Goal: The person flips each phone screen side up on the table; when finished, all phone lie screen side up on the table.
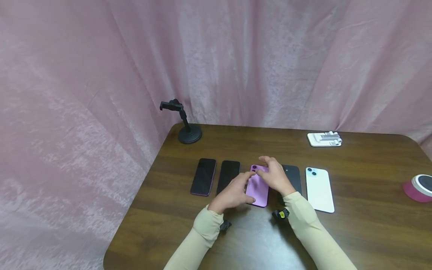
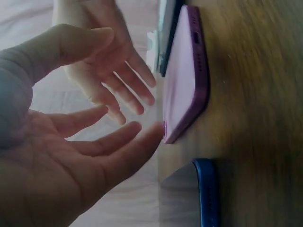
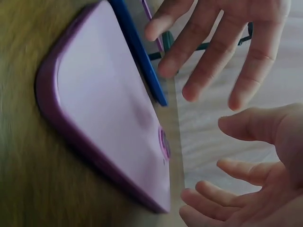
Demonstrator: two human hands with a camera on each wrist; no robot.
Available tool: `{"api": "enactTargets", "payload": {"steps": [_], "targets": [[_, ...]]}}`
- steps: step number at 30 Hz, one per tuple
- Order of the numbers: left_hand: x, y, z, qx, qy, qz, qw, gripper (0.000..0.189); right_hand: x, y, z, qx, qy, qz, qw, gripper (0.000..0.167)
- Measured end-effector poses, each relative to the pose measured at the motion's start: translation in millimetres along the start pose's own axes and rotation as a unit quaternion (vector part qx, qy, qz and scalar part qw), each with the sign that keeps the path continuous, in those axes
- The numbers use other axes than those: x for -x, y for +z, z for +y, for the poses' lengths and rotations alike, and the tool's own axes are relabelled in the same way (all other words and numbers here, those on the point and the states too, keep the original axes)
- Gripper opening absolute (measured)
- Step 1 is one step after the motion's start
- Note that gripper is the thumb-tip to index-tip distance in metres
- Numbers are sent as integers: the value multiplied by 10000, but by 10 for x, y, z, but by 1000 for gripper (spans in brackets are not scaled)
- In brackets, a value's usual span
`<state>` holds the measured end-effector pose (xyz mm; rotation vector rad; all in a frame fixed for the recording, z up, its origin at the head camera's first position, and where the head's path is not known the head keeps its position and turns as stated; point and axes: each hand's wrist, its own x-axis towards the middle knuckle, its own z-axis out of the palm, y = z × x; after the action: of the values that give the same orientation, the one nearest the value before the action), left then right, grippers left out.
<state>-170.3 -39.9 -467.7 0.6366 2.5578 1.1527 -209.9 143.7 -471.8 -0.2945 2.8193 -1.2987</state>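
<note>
A purple phone [image 1: 258, 192] lies back up on the table, its camera end away from me. My left hand [image 1: 233, 193] is over its left side with fingers spread and lightly bent. From the right, my right hand [image 1: 275, 176] reaches over its camera end, fingers apart. Both wrist views show bare space between the fingers and the purple phone's back [image 2: 182, 71] [image 3: 104, 90], though a left fingertip overlaps its far corner. Left of it lies a dark-screened phone [image 1: 228, 173] with a blue edge [image 2: 206, 189], partly hidden by my left hand.
Further left is a black-screened phone [image 1: 203, 177] with a purple edge. To the right lie a dark grey phone [image 1: 293, 178], partly covered, and a white phone [image 1: 319, 191]. A black phone stand [image 1: 189, 134], a folded white stand [image 1: 324, 139] and a pink-and-white round object [image 1: 417, 189] sit around them.
</note>
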Motion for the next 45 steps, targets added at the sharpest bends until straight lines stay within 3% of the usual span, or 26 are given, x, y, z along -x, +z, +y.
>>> {"api": "enactTargets", "payload": {"steps": [3,12,20,26,36,45], "targets": [[-5,17,0,-372,-28,11,9993,83,-18,-12,15,115,-71,-73,9999,52],[-22,81,10,-635,-191,-280,9974,91,-50,-20,57,562,-268,-496,9968,54],[-61,170,11,-1111,-268,-428,9925,90,-42,-18,79,775,207,-746,9940,52],[-89,164,54,-1545,-347,-478,9862,89,-70,-24,49,961,406,-792,9914,52],[-120,189,26,-2007,-221,-533,9780,87,-77,-14,17,1156,155,-615,9913,42],[-124,206,23,-1940,-235,-429,9798,86,-134,-30,66,1231,70,-655,9902,44]]}}
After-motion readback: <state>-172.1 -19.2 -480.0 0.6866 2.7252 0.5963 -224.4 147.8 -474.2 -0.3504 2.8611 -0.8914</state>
